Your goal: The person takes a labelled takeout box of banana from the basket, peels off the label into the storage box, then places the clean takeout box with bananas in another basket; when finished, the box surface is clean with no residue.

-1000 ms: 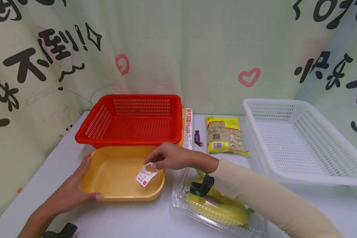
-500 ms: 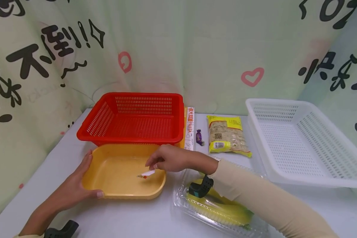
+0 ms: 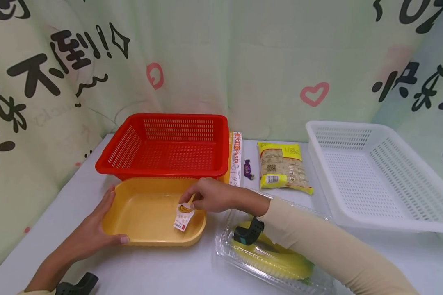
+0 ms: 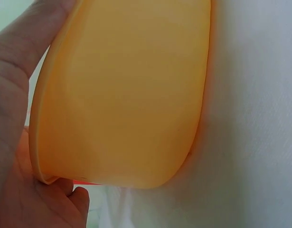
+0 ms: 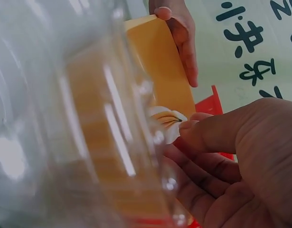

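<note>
My left hand grips the left end of a yellow plastic basin, thumb along the front rim and fingers at the far side. In the left wrist view the basin's wall fills the middle. Over the basin's right part, my right hand pinches a small white card printed with bananas and some lettering. The right wrist view shows the card between thumb and fingertips. Under the right forearm lies a clear plastic clamshell box with yellow-green produce inside, partly hidden by the wrist strap and sleeve.
Behind the basin stands a red slotted basket. Beside it lie a pasta box, a purple wrapped candy and a yellow-and-clear food bag. A white slotted basket sits at the right. A printed curtain hangs behind.
The card in my right hand tilted nearly edge-on half a second ago, and its printed face shows again now. My left hand stays on the basin. The view has shifted slightly.
</note>
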Available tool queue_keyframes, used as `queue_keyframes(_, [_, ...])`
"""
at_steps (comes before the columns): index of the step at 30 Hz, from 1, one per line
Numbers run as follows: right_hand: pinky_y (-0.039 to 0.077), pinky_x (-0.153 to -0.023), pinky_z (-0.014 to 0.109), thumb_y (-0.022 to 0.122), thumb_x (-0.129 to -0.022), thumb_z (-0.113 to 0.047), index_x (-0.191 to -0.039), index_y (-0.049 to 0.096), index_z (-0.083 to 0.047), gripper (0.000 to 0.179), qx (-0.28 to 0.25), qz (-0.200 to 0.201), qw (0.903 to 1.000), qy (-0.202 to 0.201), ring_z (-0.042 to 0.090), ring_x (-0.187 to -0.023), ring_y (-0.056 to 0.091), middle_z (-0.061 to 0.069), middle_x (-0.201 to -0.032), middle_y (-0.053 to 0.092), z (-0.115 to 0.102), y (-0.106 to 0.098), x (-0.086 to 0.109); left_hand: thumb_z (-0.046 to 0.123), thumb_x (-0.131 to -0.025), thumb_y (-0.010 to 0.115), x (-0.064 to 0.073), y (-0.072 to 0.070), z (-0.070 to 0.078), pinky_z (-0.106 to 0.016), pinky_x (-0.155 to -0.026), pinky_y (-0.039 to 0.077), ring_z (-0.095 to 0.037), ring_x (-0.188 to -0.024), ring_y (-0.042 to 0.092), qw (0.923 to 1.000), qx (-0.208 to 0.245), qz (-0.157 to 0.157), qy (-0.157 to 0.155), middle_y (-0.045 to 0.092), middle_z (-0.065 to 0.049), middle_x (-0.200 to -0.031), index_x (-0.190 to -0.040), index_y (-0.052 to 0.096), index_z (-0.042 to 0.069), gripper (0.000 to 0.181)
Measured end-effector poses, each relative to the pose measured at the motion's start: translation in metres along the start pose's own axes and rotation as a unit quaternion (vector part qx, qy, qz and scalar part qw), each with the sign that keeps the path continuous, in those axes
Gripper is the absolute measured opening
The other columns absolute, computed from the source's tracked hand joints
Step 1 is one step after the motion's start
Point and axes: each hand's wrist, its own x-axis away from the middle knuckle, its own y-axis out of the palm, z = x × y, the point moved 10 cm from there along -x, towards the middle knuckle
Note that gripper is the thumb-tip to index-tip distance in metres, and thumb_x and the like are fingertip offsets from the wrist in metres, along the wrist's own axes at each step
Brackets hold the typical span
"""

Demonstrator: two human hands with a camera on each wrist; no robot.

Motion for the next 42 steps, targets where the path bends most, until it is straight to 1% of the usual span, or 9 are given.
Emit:
queue_keyframes(6, [0.052, -0.072, 0.017, 0.066, -0.091, -0.002, -0.115, 0.07, -0.003, 0.025, 0.015, -0.004, 0.9996, -0.024, 0.01, -0.079, 0.058, -0.004, -0.086, 0.067, -0.005, 0.003, -0.003, 0.047, -0.071, 0.083, 0.0, 0.0, -0.001, -0.068, -0.099, 0.03, -0.044, -0.144, 0.009, 1.0, 0.0, 0.003, -0.004, -0.005, -0.01, -0.162, -0.156, -0.006, 0.016, 0.127])
queue_keyframes(13, [0.05, -0.071, 0.016, 0.066, -0.091, -0.002, -0.104, 0.074, -0.005, 0.015, 0.059, -0.022, 0.9974, -0.033, 0.011, -0.076, 0.057, -0.001, -0.088, 0.07, -0.01, 0.011, -0.008, 0.046, -0.07, 0.083, 0.0, 0.001, -0.003, -0.068, -0.1, 0.03, -0.043, -0.144, 0.009, 1.0, 0.003, 0.007, -0.003, -0.005, -0.009, -0.163, -0.156, -0.005, 0.016, 0.127])
queue_keyframes(17, [0.05, -0.073, 0.015, 0.066, -0.091, -0.002, -0.107, 0.074, -0.004, 0.018, 0.079, -0.032, 0.996, -0.025, 0.01, -0.079, 0.058, 0.0, -0.092, 0.07, -0.009, 0.014, -0.012, 0.045, -0.07, 0.084, -0.001, 0.001, -0.004, -0.067, -0.099, 0.031, -0.044, -0.143, 0.011, 1.0, 0.003, 0.007, -0.002, -0.003, -0.01, -0.163, -0.156, -0.005, 0.016, 0.127])
queue_keyframes(21, [0.05, -0.075, 0.015, 0.066, -0.091, -0.003, -0.114, 0.072, -0.007, 0.025, 0.091, -0.043, 0.9949, 0.0, 0.009, -0.084, 0.06, -0.002, -0.101, 0.07, -0.004, 0.017, -0.014, 0.046, -0.07, 0.083, -0.001, 0.001, -0.004, -0.066, -0.099, 0.032, -0.045, -0.143, 0.011, 0.9999, 0.003, 0.009, -0.003, -0.003, -0.01, -0.163, -0.156, -0.005, 0.016, 0.127])
queue_keyframes(26, [0.05, -0.083, 0.018, 0.066, -0.091, -0.005, -0.117, 0.071, -0.009, 0.027, 0.133, -0.06, 0.9893, 0.009, 0.008, -0.091, 0.06, -0.003, -0.104, 0.07, -0.002, 0.02, -0.014, 0.046, -0.07, 0.084, -0.001, 0.001, -0.003, -0.067, -0.099, 0.03, -0.044, -0.143, 0.01, 0.9999, 0.003, 0.01, -0.005, -0.004, -0.009, -0.162, -0.156, -0.005, 0.016, 0.127])
queue_keyframes(32, [0.049, -0.089, 0.022, 0.066, -0.092, -0.009, -0.123, 0.068, -0.011, 0.031, 0.15, -0.052, 0.9867, 0.033, 0.013, -0.105, 0.059, -0.001, -0.112, 0.068, 0.002, 0.016, -0.012, 0.046, -0.07, 0.084, 0.0, 0.001, -0.002, -0.067, -0.099, 0.031, -0.044, -0.143, 0.01, 0.9999, 0.002, 0.012, -0.004, -0.004, -0.009, -0.163, -0.156, -0.006, 0.018, 0.127])
queue_keyframes(36, [0.047, -0.095, 0.027, 0.066, -0.093, -0.013, -0.126, 0.067, -0.012, 0.033, 0.162, -0.044, 0.9853, 0.03, 0.018, -0.113, 0.057, 0.0, -0.119, 0.066, 0.001, 0.011, -0.011, 0.046, -0.07, 0.084, -0.001, 0.0, -0.003, -0.067, -0.099, 0.031, -0.045, -0.143, 0.011, 0.9999, 0.003, 0.011, -0.008, -0.004, -0.009, -0.162, -0.156, -0.007, 0.018, 0.127])
queue_keyframes(39, [0.047, -0.096, 0.028, 0.066, -0.093, -0.012, -0.126, 0.067, -0.01, 0.033, 0.169, -0.038, 0.9848, 0.017, 0.018, -0.115, 0.057, 0.001, -0.121, 0.066, -0.002, 0.006, -0.01, 0.046, -0.07, 0.084, -0.001, 0.0, -0.004, -0.067, -0.099, 0.031, -0.045, -0.143, 0.011, 0.9999, 0.004, 0.009, -0.011, -0.004, -0.01, -0.162, -0.155, -0.007, 0.017, 0.128])
queue_keyframes(42, [0.047, -0.097, 0.029, 0.065, -0.093, -0.009, -0.126, 0.066, -0.009, 0.033, 0.159, -0.031, 0.9868, 0.008, 0.02, -0.117, 0.057, 0.003, -0.123, 0.065, -0.005, -0.001, -0.007, 0.046, -0.069, 0.084, 0.0, 0.001, -0.005, -0.066, -0.099, 0.032, -0.045, -0.143, 0.011, 0.9999, 0.002, 0.008, -0.011, -0.004, -0.01, -0.162, -0.155, -0.007, 0.016, 0.129])
